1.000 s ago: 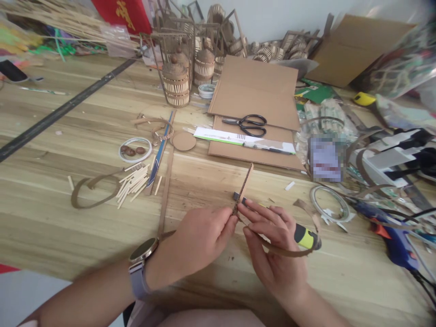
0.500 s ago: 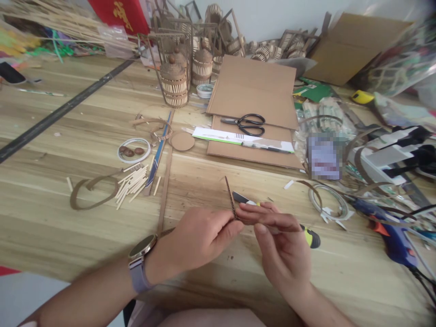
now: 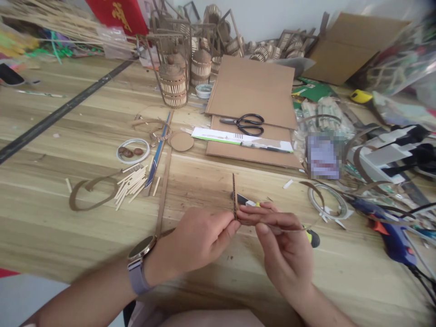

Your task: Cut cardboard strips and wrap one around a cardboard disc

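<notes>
My left hand (image 3: pixel 199 238), with a watch on its wrist, pinches the lower end of a thin brown cardboard strip (image 3: pixel 234 195) that stands nearly upright. My right hand (image 3: pixel 282 245) meets it fingertip to fingertip and pinches the same strip, which bends and runs off to the right over the fingers. A utility knife with a yellow and black handle (image 3: pixel 311 237) lies on the wooden table (image 3: pixel 51 218) just behind and under my right hand, its blade end near the strip.
Short wooden sticks (image 3: pixel 132 184), a cardboard loop (image 3: pixel 91 193) and a tape ring (image 3: pixel 133 151) lie to the left. Scissors (image 3: pixel 247 123) rest on cardboard sheets (image 3: pixel 254 91). Small stick-built cages (image 3: pixel 173 84) stand behind. A blue glue gun (image 3: pixel 391 234) and clutter fill the right.
The strip has swung from leaning right to standing nearly upright. My right fingers have flattened and turned over it, and the strip's tail now runs right.
</notes>
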